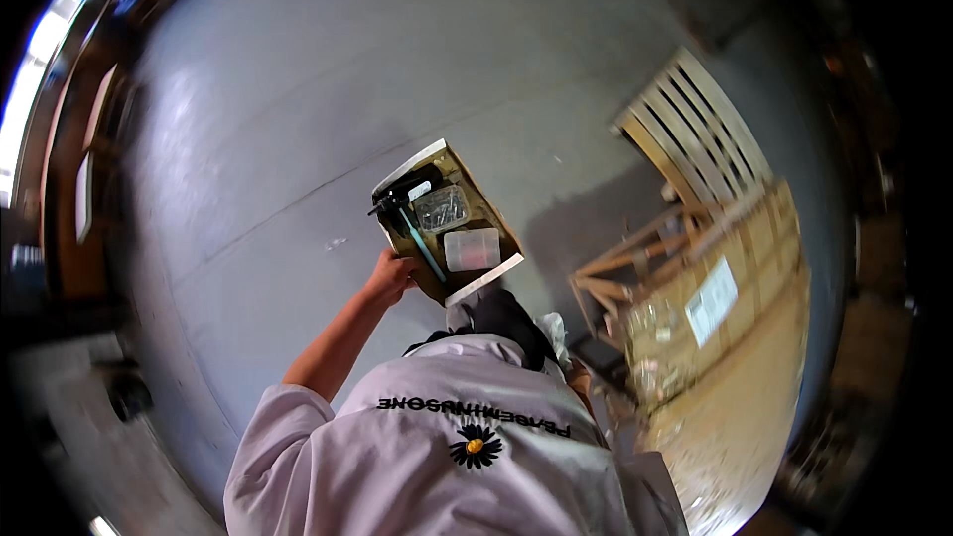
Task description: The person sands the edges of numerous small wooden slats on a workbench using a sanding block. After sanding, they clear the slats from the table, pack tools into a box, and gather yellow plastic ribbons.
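Note:
My left hand (pixel 391 276) grips the near left edge of a shallow open cardboard box (pixel 488 209), its fingers closed on the side. In the box lie a black tool (pixel 394 201) with a long pale blue bar (pixel 427 246), a clear plastic container (pixel 442 208) of small dark pieces and a translucent plastic box (pixel 473 250) with something pinkish inside. Low at my right side, part of my right hand or forearm (pixel 579 379) shows, its fingers hidden. Close by it is a crumpled whitish plastic bag (pixel 553 333); whether the hand holds it I cannot make out.
On my right stands a large cardboard carton (pixel 764 273) with a white label, beside a wooden frame (pixel 635 263). Beyond them is a slatted pallet (pixel 700 119). Grey floor (pixel 298 89) stretches ahead. Blurred shelving (pixel 74 169) lines the far left.

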Action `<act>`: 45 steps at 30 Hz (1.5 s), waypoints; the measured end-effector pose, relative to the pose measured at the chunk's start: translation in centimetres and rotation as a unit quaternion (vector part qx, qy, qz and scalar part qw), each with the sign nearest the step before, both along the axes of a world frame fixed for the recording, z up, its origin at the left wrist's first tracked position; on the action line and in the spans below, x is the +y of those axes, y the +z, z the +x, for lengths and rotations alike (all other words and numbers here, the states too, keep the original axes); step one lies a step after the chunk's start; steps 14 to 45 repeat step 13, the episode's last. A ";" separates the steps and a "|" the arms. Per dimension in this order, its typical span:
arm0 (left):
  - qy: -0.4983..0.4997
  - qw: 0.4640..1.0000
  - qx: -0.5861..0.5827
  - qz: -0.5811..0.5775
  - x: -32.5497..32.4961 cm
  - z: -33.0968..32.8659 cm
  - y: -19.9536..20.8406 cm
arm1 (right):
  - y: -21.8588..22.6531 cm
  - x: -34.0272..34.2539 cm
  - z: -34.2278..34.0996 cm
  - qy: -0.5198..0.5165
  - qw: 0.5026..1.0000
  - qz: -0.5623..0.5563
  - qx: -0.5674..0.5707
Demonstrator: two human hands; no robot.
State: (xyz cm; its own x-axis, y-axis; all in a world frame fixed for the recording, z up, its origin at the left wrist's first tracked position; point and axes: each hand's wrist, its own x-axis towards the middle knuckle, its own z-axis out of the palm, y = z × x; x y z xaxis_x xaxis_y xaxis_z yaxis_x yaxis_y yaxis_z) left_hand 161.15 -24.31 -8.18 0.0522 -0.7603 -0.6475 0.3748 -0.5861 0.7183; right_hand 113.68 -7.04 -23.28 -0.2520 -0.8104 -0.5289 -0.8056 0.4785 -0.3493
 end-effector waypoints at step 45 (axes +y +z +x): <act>0.339 0.934 -0.097 -0.054 -0.7 -6.7 -14.4 | -20.0 -35.4 -11.8 0.035 0.999 -0.035 -0.005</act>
